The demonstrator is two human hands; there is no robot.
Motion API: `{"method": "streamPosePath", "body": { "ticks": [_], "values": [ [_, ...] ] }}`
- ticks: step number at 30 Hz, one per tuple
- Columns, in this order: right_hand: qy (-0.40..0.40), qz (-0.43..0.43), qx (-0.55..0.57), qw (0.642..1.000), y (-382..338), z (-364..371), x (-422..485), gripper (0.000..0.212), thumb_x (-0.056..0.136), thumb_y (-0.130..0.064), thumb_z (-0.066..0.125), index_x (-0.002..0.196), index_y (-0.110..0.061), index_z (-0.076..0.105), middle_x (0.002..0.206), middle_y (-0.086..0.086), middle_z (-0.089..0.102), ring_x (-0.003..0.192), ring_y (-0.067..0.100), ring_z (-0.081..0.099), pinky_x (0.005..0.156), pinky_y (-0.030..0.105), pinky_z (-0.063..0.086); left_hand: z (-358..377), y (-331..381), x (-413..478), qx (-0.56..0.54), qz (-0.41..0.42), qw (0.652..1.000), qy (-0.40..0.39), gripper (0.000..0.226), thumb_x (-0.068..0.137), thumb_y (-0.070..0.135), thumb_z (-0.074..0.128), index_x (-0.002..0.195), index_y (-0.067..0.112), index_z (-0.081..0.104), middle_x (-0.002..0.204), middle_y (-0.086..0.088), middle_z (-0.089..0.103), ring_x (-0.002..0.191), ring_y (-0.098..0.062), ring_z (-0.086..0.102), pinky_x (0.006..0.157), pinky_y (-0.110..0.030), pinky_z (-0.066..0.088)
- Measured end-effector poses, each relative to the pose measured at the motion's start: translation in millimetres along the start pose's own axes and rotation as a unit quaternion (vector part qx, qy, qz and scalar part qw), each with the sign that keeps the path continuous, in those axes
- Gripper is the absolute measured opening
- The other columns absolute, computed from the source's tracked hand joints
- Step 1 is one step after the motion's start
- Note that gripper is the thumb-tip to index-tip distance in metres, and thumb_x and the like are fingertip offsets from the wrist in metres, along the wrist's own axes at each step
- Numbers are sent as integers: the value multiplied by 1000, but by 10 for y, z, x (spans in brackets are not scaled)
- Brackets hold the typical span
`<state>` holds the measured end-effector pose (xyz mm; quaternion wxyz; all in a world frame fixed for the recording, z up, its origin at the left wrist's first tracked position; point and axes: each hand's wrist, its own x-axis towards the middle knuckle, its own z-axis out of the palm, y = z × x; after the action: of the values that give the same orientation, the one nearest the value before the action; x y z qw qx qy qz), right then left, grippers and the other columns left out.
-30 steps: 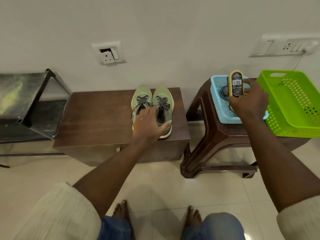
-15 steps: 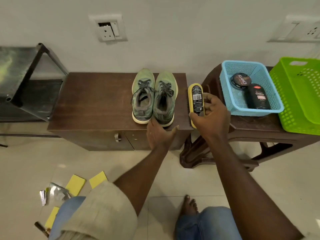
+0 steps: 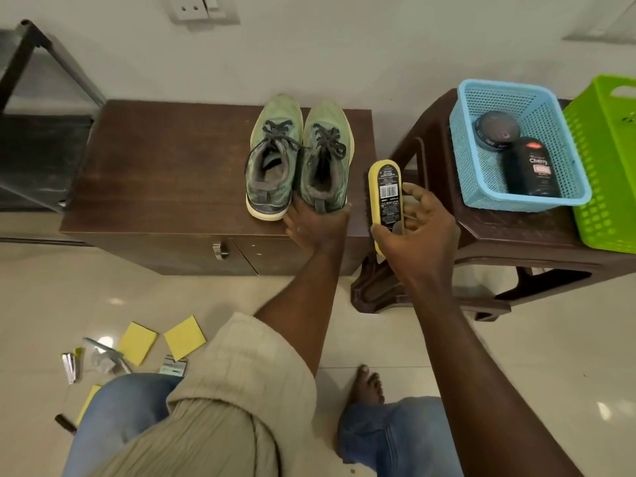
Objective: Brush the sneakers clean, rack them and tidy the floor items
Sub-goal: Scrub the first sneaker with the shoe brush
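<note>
Fingers of the left hand [image 3: 318, 228] clasp the right sneaker [image 3: 325, 160] by its heel; the right hand [image 3: 418, 232] grips the brush [image 3: 385, 191]. Brushing comes next: bristles must meet the upper.

Sneakers [image 3: 298, 156] sit on the cabinet [image 3: 165, 166] (right end). Right of the cabinet a stool [image 3: 516, 228] bears a basket [image 3: 537, 108]; left stands a metal rack [image 3: 41, 156]; before it lie paper squares [image 3: 184, 337].

The person is wearing a loose, cream, ribbed sleeve [image 3: 247, 373], bunching up well behind the fingers [image 3: 295, 218] of the left hand [image 3: 315, 228]. The forearm behind the right hand [image 3: 418, 235] is showing bare. Faded blue jeans [image 3: 117, 407] are covering both knees; one foot [image 3: 370, 383] is going bare.
</note>
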<state>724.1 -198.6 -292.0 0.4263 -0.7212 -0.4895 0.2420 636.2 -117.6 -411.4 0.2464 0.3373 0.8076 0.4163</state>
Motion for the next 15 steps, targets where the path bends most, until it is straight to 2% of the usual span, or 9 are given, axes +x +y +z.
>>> {"method": "streamPosePath", "body": {
  "ticks": [3,5,8,10,12,13,15],
  "values": [
    [-14,-5,18,1000,6,21,-26,58,68,-12,82,123,-12,63,89,-27,59,74,-20,60,71,9,52,-47,-65,42,-22,20,1000,6,94,41,49,93,121,8,64,118,-11,66,116,-34,60,96,-45,51],
    [-25,-13,14,1000,-24,33,-65,58,70,-12,82,124,-12,62,96,-21,61,73,-20,59,70,4,49,-170,-69,60,-52,11,998,-27,90,40,50,92,119,13,65,116,-5,69,112,-28,64,92,-43,54],
    [-35,-22,-2,999,-58,24,-119,58,72,-16,82,126,-14,62,103,-11,65,82,-5,62,71,9,51,-440,-35,54,-64,25,995,-65,81,43,46,96,112,13,69,108,-4,74,103,-26,69,83,-36,56],
    [-35,-29,-4,999,-99,-2,-149,56,72,-15,81,125,-14,62,102,-12,64,83,-1,62,72,11,51,-662,22,55,-71,46,994,-68,82,44,49,96,111,11,71,107,-5,75,101,-25,70,82,-35,56],
    [-46,-40,6,998,-179,-59,-217,56,73,-12,80,126,-15,60,108,-9,66,87,1,64,73,10,51,-966,88,22,-91,30,992,-85,80,45,50,97,112,14,72,106,-2,76,99,-19,70,84,-34,57],
    [-63,-48,12,997,-216,-76,-251,57,74,-10,78,127,-15,58,113,-5,67,93,5,65,77,13,53,-1128,113,4,-100,8,990,-100,78,45,50,97,110,15,73,104,1,76,96,-17,70,85,-35,58],
    [-104,-55,25,993,-182,-56,-203,59,77,-5,73,132,-16,54,124,2,64,110,12,63,88,29,57,-1261,112,9,-123,-42,981,-146,71,39,50,95,99,17,76,94,5,77,88,-13,72,83,-39,60]
  ]
}}
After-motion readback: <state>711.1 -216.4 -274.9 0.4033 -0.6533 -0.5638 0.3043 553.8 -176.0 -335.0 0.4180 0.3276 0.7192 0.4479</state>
